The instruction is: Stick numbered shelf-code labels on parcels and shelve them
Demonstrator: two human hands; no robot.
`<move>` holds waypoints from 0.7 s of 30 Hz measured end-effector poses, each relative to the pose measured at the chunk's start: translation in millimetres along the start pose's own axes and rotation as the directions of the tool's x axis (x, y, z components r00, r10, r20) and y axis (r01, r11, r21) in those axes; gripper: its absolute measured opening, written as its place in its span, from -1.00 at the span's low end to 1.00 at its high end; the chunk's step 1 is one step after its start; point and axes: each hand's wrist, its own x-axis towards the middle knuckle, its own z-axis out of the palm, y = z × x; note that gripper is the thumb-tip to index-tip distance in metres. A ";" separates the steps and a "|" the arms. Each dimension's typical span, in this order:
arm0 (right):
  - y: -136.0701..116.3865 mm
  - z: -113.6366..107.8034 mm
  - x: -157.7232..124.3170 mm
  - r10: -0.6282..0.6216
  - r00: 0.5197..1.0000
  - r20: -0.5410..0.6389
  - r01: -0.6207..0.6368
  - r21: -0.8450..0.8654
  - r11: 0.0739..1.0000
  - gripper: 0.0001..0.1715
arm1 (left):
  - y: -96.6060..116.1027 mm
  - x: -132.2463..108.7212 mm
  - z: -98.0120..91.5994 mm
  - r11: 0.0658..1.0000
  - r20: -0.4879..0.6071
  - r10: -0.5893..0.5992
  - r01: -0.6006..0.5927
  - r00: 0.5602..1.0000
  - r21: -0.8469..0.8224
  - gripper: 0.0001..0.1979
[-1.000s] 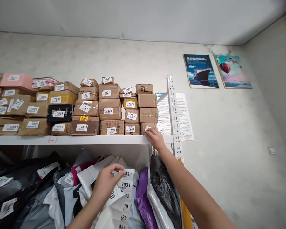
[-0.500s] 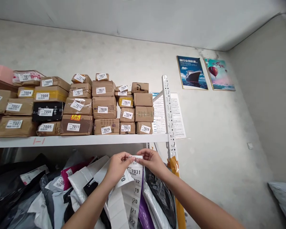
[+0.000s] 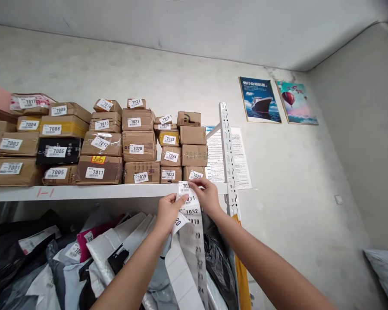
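Observation:
A long white strip of numbered labels (image 3: 194,241) hangs in front of me. My left hand (image 3: 168,212) grips the strip just below its top, fingers closed round it. My right hand (image 3: 207,194) pinches the topmost label (image 3: 184,187) at the strip's upper end, right at the front edge of the white shelf (image 3: 84,192). Just above my hands a small brown box with label 7029 (image 3: 194,173) stands at the right end of the shelf's bottom row. Three unlabelled brown boxes (image 3: 194,136) are stacked above it.
The shelf holds many brown boxes (image 3: 139,147) with numbered labels, up to a white slotted upright (image 3: 226,146). Below lie soft mail bags (image 3: 67,258) in black, grey and white. Two posters (image 3: 278,101) hang on the wall; a grey bag (image 3: 384,267) lies at lower right.
A second ago my right hand pressed label 7029 onto the box while the left held the strip low. Both hands then met on the strip and raised its top to the shelf edge.

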 end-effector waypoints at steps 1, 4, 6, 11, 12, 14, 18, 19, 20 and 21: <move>-0.2 1.3 13.6 -0.050 0.999 -0.001 0.050 -0.013 0.999 -0.83 | 4.2 3.6 1.5 0.997 -0.007 0.021 -0.020 1.000 0.074 -0.54; -2.3 4.8 56.7 -0.138 0.989 -0.049 0.137 -0.036 0.990 -0.77 | 12.9 11.7 5.8 0.942 0.008 0.128 -0.124 0.992 0.311 -0.53; -4.8 4.3 83.4 -0.132 0.981 -0.141 0.124 -0.061 0.990 -0.74 | 14.6 15.0 7.9 0.899 0.062 0.183 -0.193 0.981 0.393 -0.55; -20.9 -13.9 110.9 0.054 0.991 0.121 -0.051 -0.033 0.998 -0.62 | 16.0 22.8 0.4 0.827 0.105 0.279 -0.295 0.954 0.478 -0.62; -24.7 -18.0 107.8 0.123 0.952 0.281 -0.120 -0.029 0.992 -0.59 | 17.5 24.8 -3.1 0.806 0.125 0.318 -0.338 0.940 0.486 -0.62; -30.0 -23.1 96.2 0.223 0.846 0.485 -0.233 -0.040 0.972 -0.54 | 21.7 29.0 -9.9 0.768 0.188 0.375 -0.418 0.908 0.484 -0.62; -26.6 -18.0 76.5 0.205 0.911 0.357 -0.246 0.072 0.967 -0.60 | 29.6 39.2 -12.4 0.849 0.241 0.300 -0.373 0.923 0.375 -0.68; -23.4 -15.2 76.0 0.182 0.938 0.295 -0.219 0.097 0.971 -0.61 | 30.3 42.5 -10.0 0.896 0.229 0.261 -0.324 0.938 0.305 -0.70; -19.7 -12.6 77.8 0.157 0.958 0.241 -0.187 0.105 0.977 -0.62 | 30.4 46.1 -6.7 0.937 0.208 0.222 -0.267 0.953 0.226 -0.68; -15.7 -10.6 81.6 0.125 0.975 0.185 -0.145 0.098 0.985 -0.65 | 29.8 49.7 -2.7 0.964 0.178 0.183 -0.212 0.967 0.161 -0.64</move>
